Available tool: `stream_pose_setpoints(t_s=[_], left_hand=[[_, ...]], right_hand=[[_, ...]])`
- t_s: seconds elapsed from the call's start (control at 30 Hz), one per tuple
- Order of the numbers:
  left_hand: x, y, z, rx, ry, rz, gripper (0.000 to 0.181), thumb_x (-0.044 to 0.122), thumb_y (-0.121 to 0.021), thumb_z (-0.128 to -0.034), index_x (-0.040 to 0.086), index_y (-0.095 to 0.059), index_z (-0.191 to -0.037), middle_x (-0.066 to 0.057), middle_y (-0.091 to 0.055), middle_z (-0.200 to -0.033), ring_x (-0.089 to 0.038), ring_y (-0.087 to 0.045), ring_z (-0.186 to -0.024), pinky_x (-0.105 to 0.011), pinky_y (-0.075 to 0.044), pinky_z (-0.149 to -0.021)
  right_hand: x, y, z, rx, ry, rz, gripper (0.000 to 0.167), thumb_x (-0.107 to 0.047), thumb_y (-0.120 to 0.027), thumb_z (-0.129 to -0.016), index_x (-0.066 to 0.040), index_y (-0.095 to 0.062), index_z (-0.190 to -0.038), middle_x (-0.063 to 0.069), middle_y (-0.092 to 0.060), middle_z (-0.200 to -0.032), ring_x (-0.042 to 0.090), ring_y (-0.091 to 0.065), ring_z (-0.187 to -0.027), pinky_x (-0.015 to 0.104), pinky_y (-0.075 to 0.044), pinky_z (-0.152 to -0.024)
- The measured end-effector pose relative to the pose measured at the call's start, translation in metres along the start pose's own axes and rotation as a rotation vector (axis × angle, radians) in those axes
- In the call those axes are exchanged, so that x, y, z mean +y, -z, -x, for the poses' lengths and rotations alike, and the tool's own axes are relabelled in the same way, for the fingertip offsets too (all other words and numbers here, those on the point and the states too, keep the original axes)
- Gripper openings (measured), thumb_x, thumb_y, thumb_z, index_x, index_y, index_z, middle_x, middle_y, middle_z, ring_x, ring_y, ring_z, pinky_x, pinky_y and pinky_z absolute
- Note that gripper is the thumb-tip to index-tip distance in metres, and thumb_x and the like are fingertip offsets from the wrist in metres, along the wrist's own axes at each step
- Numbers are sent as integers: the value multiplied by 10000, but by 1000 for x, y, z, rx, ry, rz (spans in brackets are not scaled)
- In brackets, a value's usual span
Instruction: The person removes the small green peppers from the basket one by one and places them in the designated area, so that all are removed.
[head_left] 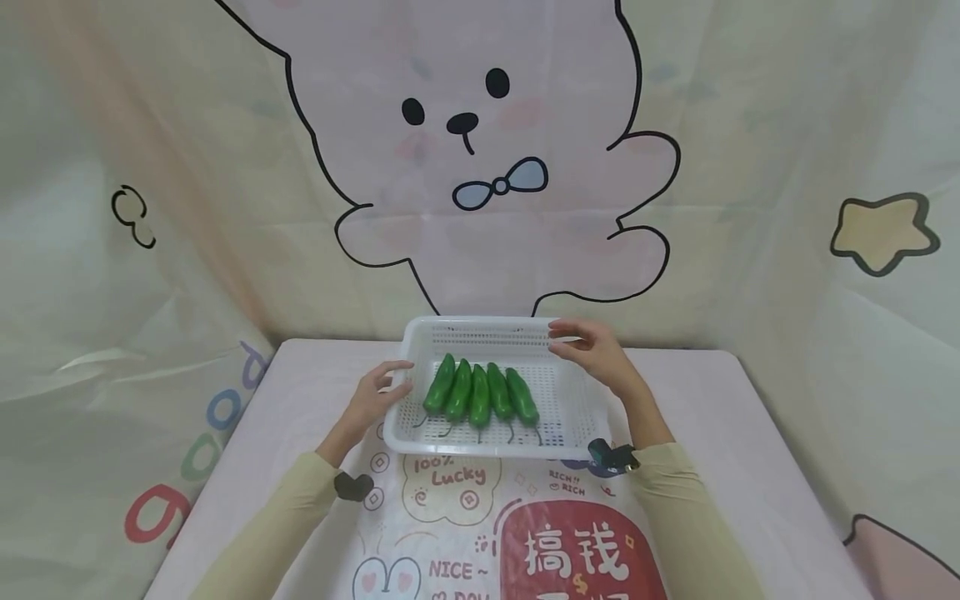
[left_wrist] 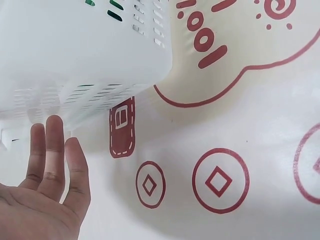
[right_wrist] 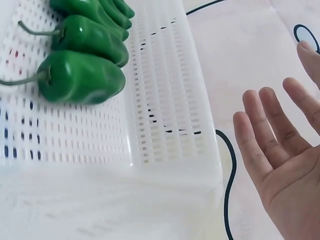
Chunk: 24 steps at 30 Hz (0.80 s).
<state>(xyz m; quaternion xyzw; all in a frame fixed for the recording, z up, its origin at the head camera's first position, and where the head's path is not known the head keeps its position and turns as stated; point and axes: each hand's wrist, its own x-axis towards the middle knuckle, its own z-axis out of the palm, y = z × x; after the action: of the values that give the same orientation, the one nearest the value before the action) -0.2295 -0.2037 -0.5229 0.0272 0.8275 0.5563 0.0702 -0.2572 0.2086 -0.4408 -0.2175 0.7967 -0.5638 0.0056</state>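
Note:
A white perforated plastic basket [head_left: 495, 452] sits on the table, with several green peppers [head_left: 480, 398] lying side by side in it, their thin stems towards the near side. Beside the basket's left end is my left hand [head_left: 369, 402]. In the left wrist view its relaxed fingers [left_wrist: 54, 145] reach up to the basket's outer wall [left_wrist: 85, 55]; whether they touch it I cannot tell. Around the far right corner hovers my right hand [head_left: 598, 350], fingers spread and holding nothing. The right wrist view shows a gap between its fingertips and the basket rim [right_wrist: 212, 125].
A printed mat [head_left: 457, 512] with red lettering and drawings covers the middle of the white table [head_left: 712, 408]. Fabric walls enclose the table; the back one carries a large pink cartoon bear [head_left: 555, 108] directly behind the basket.

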Motion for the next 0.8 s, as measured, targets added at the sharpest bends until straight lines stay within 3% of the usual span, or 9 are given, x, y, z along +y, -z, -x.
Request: stream_pose_setpoints(t_s=[0.23, 0.47, 0.57, 0.8], left_hand=[[2, -1, 1, 3, -11, 21, 429, 209, -652, -1017, 159, -542, -1429, -221, -527, -1395, -416, -597, -1160, -459, -606, -828], [0, -1, 1, 7, -7, 19, 427, 237, -653, -1019, 165, -544, -1426, -209, -529, -1391, -408, -595, -1159, -461, -603, -833], [-1, -1, 1, 5, -5, 13, 441, 271, -656, -1016, 174, -542, -1430, -206, -533, -1389, -407, -591, -1165, -476, -595, -847], [-1, 1, 1, -25, 11, 43, 481, 310, -652, -1016, 186, -512, -1460, -204, -476, -1468, -429, -552, -1240, -490, -581, -893]], right_hand=[[-23, -11, -2, -38, -48, 10, 394, -33, -698, -962, 90, -590, -1320, 321, -580, -1303, 431, -641, -1091, 441, -557, -919], [-20, -17, -5, -52, -113, 33, 441, -72, -713, -961, 86, -574, -1348, 282, -597, -1300, 434, -636, -1110, 538, -534, -955], [-5, -20, -9, -44, -151, 12, 472, -83, -722, -957, 83, -559, -1368, 308, -564, -1338, 462, -603, -1151, 553, -526, -961], [27, -28, -17, -42, -143, -45, 498, -106, -739, -951, 61, -558, -1384, 295, -546, -1372, 472, -562, -1204, 562, -509, -989]])
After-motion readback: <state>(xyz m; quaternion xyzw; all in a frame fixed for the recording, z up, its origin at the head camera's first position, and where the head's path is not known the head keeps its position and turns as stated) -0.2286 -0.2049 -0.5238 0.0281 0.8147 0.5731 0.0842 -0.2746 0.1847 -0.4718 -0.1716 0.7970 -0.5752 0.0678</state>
